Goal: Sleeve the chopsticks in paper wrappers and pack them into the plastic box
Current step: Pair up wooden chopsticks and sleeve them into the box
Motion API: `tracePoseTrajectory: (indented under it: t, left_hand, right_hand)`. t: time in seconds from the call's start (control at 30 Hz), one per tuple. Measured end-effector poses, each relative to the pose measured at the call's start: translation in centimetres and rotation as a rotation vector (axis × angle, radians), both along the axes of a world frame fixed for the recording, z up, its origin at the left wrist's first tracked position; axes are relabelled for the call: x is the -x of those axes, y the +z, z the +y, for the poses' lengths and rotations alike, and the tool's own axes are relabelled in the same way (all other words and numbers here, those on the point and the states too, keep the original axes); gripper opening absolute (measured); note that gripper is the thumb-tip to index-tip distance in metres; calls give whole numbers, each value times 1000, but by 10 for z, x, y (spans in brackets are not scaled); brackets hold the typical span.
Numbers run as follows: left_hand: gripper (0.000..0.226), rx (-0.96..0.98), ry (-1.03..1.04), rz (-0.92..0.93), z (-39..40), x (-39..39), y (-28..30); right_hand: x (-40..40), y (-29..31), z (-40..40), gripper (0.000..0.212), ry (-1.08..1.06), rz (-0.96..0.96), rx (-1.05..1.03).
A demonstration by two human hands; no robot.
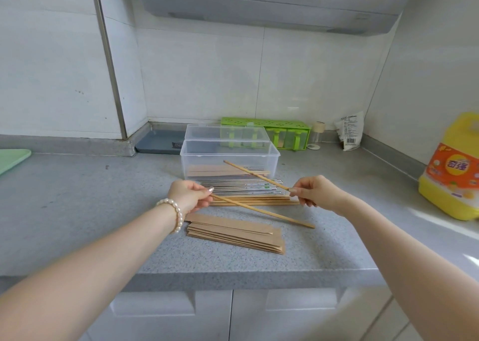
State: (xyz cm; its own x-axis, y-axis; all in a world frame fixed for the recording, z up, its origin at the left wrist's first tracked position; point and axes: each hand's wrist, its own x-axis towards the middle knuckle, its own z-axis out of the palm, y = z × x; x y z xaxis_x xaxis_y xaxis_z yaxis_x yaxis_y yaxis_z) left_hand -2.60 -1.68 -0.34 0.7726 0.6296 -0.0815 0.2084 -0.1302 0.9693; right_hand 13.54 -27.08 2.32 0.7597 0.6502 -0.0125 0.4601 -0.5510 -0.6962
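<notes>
My left hand (189, 196) pinches one wooden chopstick (267, 213) that slants down to the right over the counter. My right hand (315, 191) pinches a second wooden chopstick (255, 174) that points up and left toward the clear plastic box (273, 159). Inside the box lie a few sleeved chopsticks (212, 170). Between my hands rest loose metal chopsticks (241, 186) and more wooden ones (261, 202). A stack of brown paper wrappers (236, 234) lies near the counter's front edge.
The box's clear lid (204, 132) stands open behind it. A green spice rack (272, 130), a small jar (316, 134) and a white packet (350, 130) sit at the back. A yellow detergent bottle (452, 167) stands right; a green board (13, 157) lies left.
</notes>
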Motion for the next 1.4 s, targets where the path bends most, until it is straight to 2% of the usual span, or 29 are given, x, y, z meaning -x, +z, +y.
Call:
tracePoseTrajectory:
  t: [0.13,0.27,0.33,0.4,0.5,0.57,0.63,0.7,0.83,1.03,1.2,1.3,1.4]
  left_hand:
    - [9,-415,-101,77,-11,-6,1]
    - [12,-631,-197,192,-16,-8,-1]
    - [22,-753,-206,244,-17,-7,-3]
    - [29,-853,-212,177,-21,-4,-1]
    - [25,-864,-451,92,-38,2,8]
    - [29,-897,-626,170,-50,5,11]
    - [33,-961,-704,219,-56,2,9]
    - [35,-966,-713,235,-58,-2,5]
    - [38,-874,-684,244,-55,-8,-1]
    - [29,-855,-678,235,-55,-11,-2]
    - [32,-702,-677,220,-48,-11,3]
    - [30,-679,-649,214,-45,-11,1]
    - [34,-682,-620,210,-46,-9,-4]
  right_hand:
    - [1,0,-1,18,-17,5,-48]
    - [1,-2,-2,18,-19,6,-52]
    - [2,-3,-2,20,-15,9,-57]
    - [2,-4,-2,24,-17,24,-72]
    - [4,-7,0,30,-19,29,-80]
    - [7,-8,2,30,-3,32,-76]
    - [12,-8,4,24,27,38,-58]
    - [16,-9,7,20,67,33,-28]
    - [23,-13,11,26,121,40,-27]
    - [27,-14,14,24,133,40,-40]
    - [36,-13,17,15,182,75,-13]
    - [43,-12,21,17,243,78,61]
    - [47,-13,27,27,250,0,181]
